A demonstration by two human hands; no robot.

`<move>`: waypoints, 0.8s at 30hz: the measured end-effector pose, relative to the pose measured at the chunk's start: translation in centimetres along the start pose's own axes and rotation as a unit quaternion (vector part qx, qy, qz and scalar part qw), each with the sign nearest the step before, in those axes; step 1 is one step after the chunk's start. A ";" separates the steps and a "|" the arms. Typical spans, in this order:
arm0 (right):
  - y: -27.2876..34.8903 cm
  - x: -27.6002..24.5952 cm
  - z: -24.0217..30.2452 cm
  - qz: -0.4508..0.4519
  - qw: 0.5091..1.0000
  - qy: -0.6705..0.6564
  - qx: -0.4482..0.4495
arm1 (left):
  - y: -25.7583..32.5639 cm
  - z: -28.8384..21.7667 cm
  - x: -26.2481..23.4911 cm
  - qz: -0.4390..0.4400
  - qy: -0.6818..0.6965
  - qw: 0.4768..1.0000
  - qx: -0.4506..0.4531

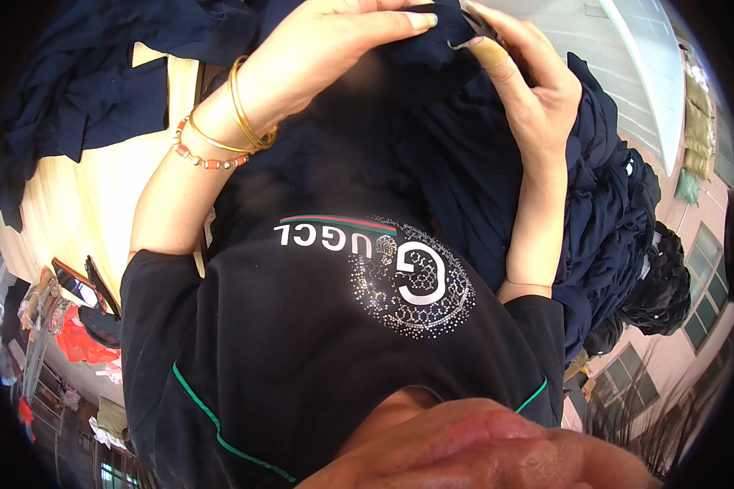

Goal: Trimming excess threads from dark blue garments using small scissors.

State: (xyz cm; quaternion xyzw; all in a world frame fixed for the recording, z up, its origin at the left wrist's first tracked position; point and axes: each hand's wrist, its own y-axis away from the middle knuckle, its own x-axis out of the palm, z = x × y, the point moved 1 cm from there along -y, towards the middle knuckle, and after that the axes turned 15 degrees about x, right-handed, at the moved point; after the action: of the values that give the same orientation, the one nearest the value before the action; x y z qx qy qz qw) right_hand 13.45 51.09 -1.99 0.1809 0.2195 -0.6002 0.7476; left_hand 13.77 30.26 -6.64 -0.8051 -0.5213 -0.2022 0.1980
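Both my arms are raised toward the top of the view. My left hand (334, 37), with gold bangles and a beaded bracelet at its wrist, pinches a piece of dark navy cloth (428, 53) between thumb and fingers. Just right of it, my right hand (542, 90) is closed around small metal thread snips (481, 26), mostly hidden by the fingers. Their tips point toward the cloth's right edge. A tan wrap covers the right thumb. Part of the left fingers lies beyond the upper edge of the view.
Cut navy pieces (114, 110) lie on a pale wooden table (81, 196) at left. A large heap of navy garments (595, 220) rises beside my right arm. A red plastic bag (81, 338) is at lower left, and a white curved panel (648, 65) stands at upper right.
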 end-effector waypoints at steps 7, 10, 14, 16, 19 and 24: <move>-0.3 -1.5 -6.0 0.055 0.980 -0.153 0.118 | -0.6 -1.1 0.7 0.056 -0.526 0.829 0.182; -0.8 -2.6 -6.8 0.001 0.961 -0.265 0.086 | -0.9 0.1 -1.4 0.038 -0.447 0.884 0.135; -1.5 -3.5 -8.7 -0.045 0.959 -0.268 0.087 | -0.8 1.8 -3.6 0.062 -0.098 0.979 0.168; -1.4 -3.3 -8.7 -0.054 0.967 -0.232 0.092 | -0.4 1.3 -3.3 -0.030 -0.036 0.999 0.002; -1.5 -1.0 -6.2 -0.078 0.988 -0.112 0.073 | -0.3 1.4 -3.4 -0.045 -0.020 0.999 -0.007; -0.9 0.0 -1.2 0.002 0.996 0.052 -0.068 | 0.0 2.1 -4.8 -0.035 -0.173 0.983 0.041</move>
State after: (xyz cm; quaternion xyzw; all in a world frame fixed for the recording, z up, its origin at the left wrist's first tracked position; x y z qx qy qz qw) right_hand 12.45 51.56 -3.02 0.1611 0.2976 -0.5720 0.7472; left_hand 12.23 27.71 -10.96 -0.8003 -0.5836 -0.0455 0.1303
